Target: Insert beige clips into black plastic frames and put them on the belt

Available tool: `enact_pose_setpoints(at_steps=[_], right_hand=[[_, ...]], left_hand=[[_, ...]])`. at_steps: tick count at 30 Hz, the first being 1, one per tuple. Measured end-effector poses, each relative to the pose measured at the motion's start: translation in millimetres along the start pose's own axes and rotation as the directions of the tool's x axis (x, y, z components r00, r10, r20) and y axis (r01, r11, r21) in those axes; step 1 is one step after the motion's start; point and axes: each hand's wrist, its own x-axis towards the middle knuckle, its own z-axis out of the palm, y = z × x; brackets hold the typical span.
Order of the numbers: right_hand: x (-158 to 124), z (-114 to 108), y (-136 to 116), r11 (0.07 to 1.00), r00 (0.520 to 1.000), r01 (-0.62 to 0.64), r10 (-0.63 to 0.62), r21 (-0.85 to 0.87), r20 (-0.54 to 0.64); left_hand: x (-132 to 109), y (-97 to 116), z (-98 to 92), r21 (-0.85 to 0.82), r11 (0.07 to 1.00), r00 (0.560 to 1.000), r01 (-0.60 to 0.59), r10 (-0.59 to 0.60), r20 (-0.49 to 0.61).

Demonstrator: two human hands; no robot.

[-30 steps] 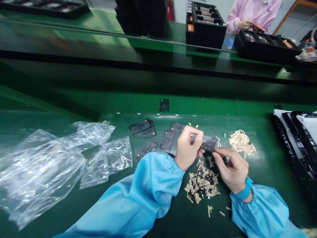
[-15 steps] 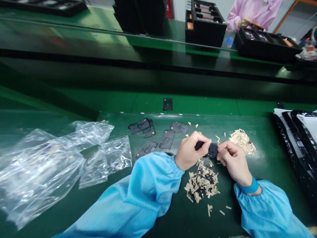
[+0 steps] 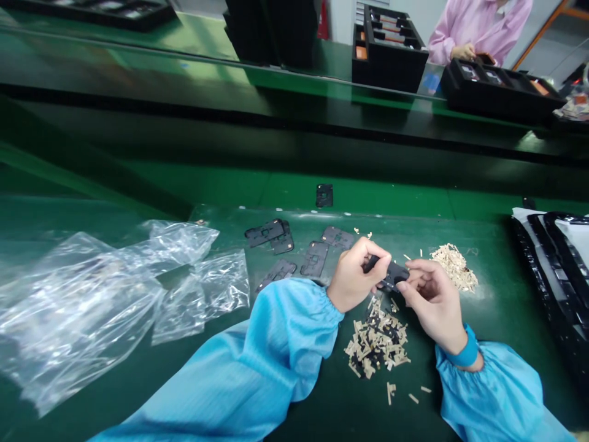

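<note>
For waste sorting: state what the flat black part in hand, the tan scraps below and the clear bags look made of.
Flat black part, held by left hand and right hand: thin, matte, likely plastic or coated sheet. Tan scraps: dull, paper-like strips. Clear bags: glossy, crinkled plastic film.

Green bench (image 3: 497, 313): plastic bags (image 3: 83, 307), black plates (image 3: 313, 258), tan scraps (image 3: 377, 344)

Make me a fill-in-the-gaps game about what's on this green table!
The small part pinched between the left hand and right hand is coloured ____.
Both sleeves are light ____.
The clear plastic bags lie on the person's ____ side.
Missing words: black, blue, left.
</note>
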Motion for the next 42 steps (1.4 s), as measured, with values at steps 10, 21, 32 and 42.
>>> enact_pose_setpoints(at_steps=[10, 21, 32, 42], right_hand=[[-1, 2, -1, 0.994, 0.995, -0.095, 0.094, 0.049, 0.019], [18, -34, -7, 0.900, 0.878, -0.427, 0.391, 0.082, 0.276], [8, -14, -5, 0.944, 0.916, -0.077, 0.194, -0.320, 0.351], [-1, -1, -7, 0.800, 0.916, 0.202, 0.050, -0.566, 0.398]], left_hand=[[0, 1, 2.1, -0.035, 0.999, 1.000, 0.021, -0.021, -0.008], [11, 2, -3.1, -0.045, 0.999, 0.992, 0.017, -0.023, -0.125], [14, 2, -0.6, -0.067, 0.998, 0.984, 0.017, -0.029, -0.173], [13, 0, -0.2, -0.048, 0.999, 0.986, 0.003, -0.011, -0.164]])
